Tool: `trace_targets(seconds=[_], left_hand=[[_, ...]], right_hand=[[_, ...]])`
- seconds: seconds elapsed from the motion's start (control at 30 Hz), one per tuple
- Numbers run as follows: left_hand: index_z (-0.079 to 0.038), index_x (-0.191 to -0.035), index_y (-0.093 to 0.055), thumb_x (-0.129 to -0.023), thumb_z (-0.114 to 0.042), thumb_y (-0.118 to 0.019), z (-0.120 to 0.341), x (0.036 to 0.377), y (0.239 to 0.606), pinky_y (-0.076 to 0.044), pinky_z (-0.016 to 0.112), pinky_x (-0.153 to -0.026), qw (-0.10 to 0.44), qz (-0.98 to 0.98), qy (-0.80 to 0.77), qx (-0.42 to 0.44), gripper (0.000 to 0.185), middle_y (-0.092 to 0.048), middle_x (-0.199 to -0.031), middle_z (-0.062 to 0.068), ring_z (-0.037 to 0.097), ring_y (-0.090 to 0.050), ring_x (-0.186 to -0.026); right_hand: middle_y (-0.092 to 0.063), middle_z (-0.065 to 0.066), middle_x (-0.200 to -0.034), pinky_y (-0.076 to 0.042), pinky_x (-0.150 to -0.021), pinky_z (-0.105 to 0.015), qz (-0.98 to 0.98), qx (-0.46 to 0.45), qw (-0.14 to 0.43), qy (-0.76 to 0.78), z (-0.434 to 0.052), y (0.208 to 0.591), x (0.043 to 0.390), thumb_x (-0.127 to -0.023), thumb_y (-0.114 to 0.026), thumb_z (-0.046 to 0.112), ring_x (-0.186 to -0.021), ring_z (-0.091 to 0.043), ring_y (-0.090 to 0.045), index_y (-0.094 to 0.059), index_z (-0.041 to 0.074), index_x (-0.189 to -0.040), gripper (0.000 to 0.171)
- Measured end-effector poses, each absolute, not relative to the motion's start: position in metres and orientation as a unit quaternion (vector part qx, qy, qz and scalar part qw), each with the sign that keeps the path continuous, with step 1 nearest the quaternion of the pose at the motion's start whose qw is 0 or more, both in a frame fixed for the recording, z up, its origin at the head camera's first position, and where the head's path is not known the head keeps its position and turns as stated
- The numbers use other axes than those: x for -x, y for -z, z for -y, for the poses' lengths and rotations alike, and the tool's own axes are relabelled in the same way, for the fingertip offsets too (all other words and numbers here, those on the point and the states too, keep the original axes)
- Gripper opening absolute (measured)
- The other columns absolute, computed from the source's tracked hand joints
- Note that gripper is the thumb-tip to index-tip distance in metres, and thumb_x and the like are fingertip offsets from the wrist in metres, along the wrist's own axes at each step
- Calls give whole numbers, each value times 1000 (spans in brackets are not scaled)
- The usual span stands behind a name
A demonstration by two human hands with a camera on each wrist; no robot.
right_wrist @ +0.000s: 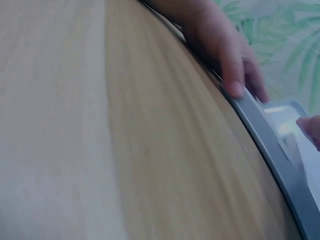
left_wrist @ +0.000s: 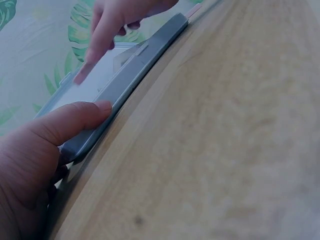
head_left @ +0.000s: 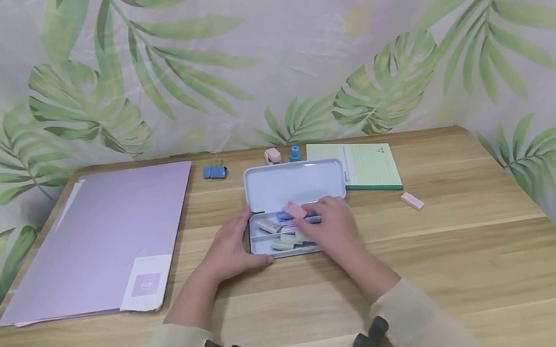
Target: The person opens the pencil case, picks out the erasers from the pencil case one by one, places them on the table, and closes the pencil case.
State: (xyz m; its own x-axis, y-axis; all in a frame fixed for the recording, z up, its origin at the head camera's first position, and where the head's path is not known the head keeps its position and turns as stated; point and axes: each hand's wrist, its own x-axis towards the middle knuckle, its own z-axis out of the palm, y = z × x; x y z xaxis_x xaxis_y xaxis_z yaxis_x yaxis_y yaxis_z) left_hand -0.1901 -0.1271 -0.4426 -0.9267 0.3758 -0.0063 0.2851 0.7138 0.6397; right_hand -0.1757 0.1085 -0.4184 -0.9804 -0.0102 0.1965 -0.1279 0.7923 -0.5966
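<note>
A light-blue pencil case (head_left: 294,186) lies with its lid up. My left hand (head_left: 230,250) grips the case's left end, thumb along the front edge and fingers at the back corner. In the left wrist view that thumb (left_wrist: 82,120) presses on the case's front wall (left_wrist: 145,57). Over the tray, my right hand (head_left: 333,227) pinches a small pink eraser (head_left: 294,209) between thumb and fingers. Below it in the tray are a grey-white block (head_left: 267,225), several pale small blocks (head_left: 283,242) and blue items (head_left: 285,217), partly hidden by the right hand.
A purple folder (head_left: 106,241) lies on the left. Behind the case stand a blue binder clip (head_left: 214,172), a small pink item (head_left: 272,156) and a blue bottle-like item (head_left: 295,153). To the right are a green notepad (head_left: 371,163) and another pink eraser (head_left: 412,200).
</note>
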Motion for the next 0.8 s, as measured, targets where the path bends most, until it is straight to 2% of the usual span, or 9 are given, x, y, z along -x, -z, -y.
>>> trace_targets(seconds=[0.1, 0.3, 0.5, 0.67, 0.8], left_hand=[[-2, -156, -15, -68, -49, -82, 128, 190, 442, -22, 56, -120, 68, -923, -332, -180, 121, -29, -160, 18, 39, -29, -146], [-2, -156, -15, -68, -49, -82, 128, 190, 441, -23, 55, -120, 68, -924, -330, -181, 121, -28, -160, 18, 39, -28, -146], [-3, -157, -15, -68, -49, -82, 128, 190, 441, -22, 56, -120, 70, -924, -331, -180, 120, -27, -160, 17, 39, -27, -146], [-2, -157, -15, -69, -50, -82, 128, 190, 442, -23, 56, -119, 69, -924, -330, -181, 120, -27, -160, 18, 40, -27, -146], [-2, -156, -15, -69, -50, -82, 129, 190, 442, -23, 56, -119, 68, -924, -331, -181, 120, -27, -160, 18, 40, -27, -146]], right_hand=[[-65, -12, -113, -47, -91, -44, 939, -23, 98, -329, -137, 416, 175, -86, -71, 43, -108, -29, -55, -72, 11, -118, 45], [-64, -16, -114, -41, -95, -49, 920, 42, 128, -368, -210, 418, 176, -85, -73, 36, -113, -33, -51, -70, 8, -120, 45], [-62, -19, -124, -41, -99, -52, 912, 130, 135, -365, -285, 425, 174, -90, -67, 44, -118, -37, -52, -66, 7, -127, 53], [-59, -22, -129, -40, -99, -53, 920, 164, 113, -338, -328, 432, 171, -93, -61, 45, -121, -39, -50, -62, 8, -132, 55], [-56, -25, -131, -39, -100, -55, 932, 163, 78, -315, -343, 439, 173, -95, -58, 44, -122, -41, -48, -59, 4, -135, 56]])
